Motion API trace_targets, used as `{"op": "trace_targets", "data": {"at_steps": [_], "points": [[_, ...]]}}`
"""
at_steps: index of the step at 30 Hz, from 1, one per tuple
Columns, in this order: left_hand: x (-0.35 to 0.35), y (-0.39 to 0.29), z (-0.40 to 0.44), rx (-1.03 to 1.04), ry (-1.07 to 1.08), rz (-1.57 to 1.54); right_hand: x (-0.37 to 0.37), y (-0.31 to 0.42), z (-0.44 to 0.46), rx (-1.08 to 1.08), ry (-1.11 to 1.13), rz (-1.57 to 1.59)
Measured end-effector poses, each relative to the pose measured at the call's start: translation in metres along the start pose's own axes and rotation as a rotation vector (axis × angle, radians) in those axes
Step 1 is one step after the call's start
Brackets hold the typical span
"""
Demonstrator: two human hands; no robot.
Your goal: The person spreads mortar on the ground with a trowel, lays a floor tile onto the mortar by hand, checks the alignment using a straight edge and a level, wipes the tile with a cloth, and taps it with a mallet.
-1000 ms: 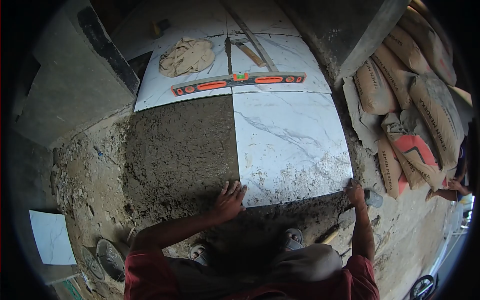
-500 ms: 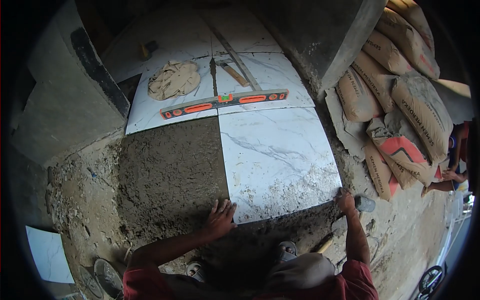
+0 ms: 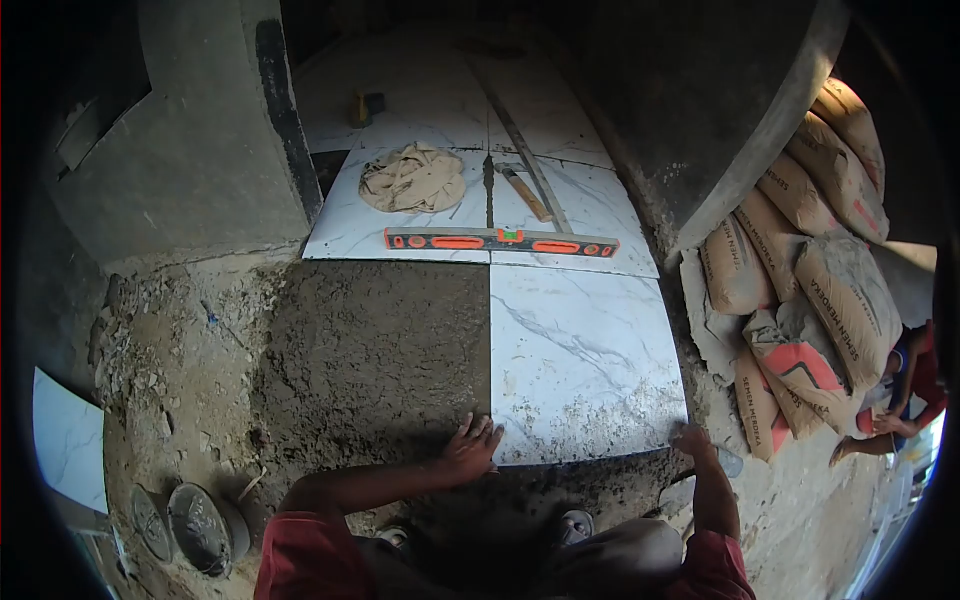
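A white marbled tile (image 3: 590, 360), spattered with mortar near its front edge, lies in line with the laid tiles. My left hand (image 3: 472, 450) rests at its near left corner, fingers spread over the edge. At the near right corner is my right hand (image 3: 692, 440), touching the tile edge; its fingers are too small and blurred to make out. Left of the tile spreads wet grey mortar (image 3: 380, 350). An orange and black spirit level (image 3: 500, 240) lies across the tiles beyond, with a wooden-handled hammer (image 3: 525, 193) and a crumpled cloth (image 3: 412, 180) behind it.
Stacked cement bags (image 3: 845, 300) stand at the right, near a seated person (image 3: 905, 390). A long metal bar (image 3: 520, 145) lies on the far tiles. Two buckets (image 3: 205, 530) sit at the lower left, below a loose tile (image 3: 70, 440). Concrete walls (image 3: 210, 140) flank the floor.
The view has tilted and shifted, so the tiles and level appear lower and further right than half a second ago. Both hands remain at the same tile corners.
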State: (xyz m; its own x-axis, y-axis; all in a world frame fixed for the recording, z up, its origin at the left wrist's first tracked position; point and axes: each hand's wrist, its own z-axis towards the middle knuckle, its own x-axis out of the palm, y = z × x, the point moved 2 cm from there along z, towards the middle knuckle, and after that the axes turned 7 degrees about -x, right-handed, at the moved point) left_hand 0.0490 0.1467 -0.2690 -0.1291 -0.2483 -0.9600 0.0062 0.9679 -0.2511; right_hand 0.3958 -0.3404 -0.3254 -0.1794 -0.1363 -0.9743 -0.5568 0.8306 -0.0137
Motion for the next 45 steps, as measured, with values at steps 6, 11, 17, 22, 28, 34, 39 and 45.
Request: {"op": "trace_targets", "data": {"at_steps": [6, 11, 17, 22, 28, 34, 39, 45], "points": [[0.006, 0.001, 0.003, 0.022, 0.01, 0.024, -0.142, 0.204, 0.065, -0.246, 0.154, -0.137], [0.009, 0.001, 0.004, 0.006, 0.016, 0.021, -0.19, 0.361, 0.081, -0.693, 0.249, 0.026], [0.01, 0.004, 0.0, -0.004, 0.003, -0.015, -0.176, 0.483, 0.057, -0.853, 0.474, -0.115], [0.006, 0.003, 0.0, -0.035, 0.057, -0.043, -0.138, 0.476, 0.06, -0.794, 0.296, -0.08], [0.011, 0.003, 0.002, -0.043, 0.043, -0.023, -0.112, 0.459, 0.083, -0.644, 0.169, 0.032], [0.014, 0.004, 0.001, -0.026, 0.006, -0.054, -0.09, 0.475, 0.107, -0.656, 0.184, 0.002], [0.01, 0.004, 0.002, -0.021, 0.007, -0.077, -0.092, 0.477, 0.107, -0.624, 0.154, 0.015], [0.01, 0.005, 0.002, 0.007, -0.03, -0.094, -0.09, 0.479, 0.104, -0.563, 0.067, 0.033]]}}
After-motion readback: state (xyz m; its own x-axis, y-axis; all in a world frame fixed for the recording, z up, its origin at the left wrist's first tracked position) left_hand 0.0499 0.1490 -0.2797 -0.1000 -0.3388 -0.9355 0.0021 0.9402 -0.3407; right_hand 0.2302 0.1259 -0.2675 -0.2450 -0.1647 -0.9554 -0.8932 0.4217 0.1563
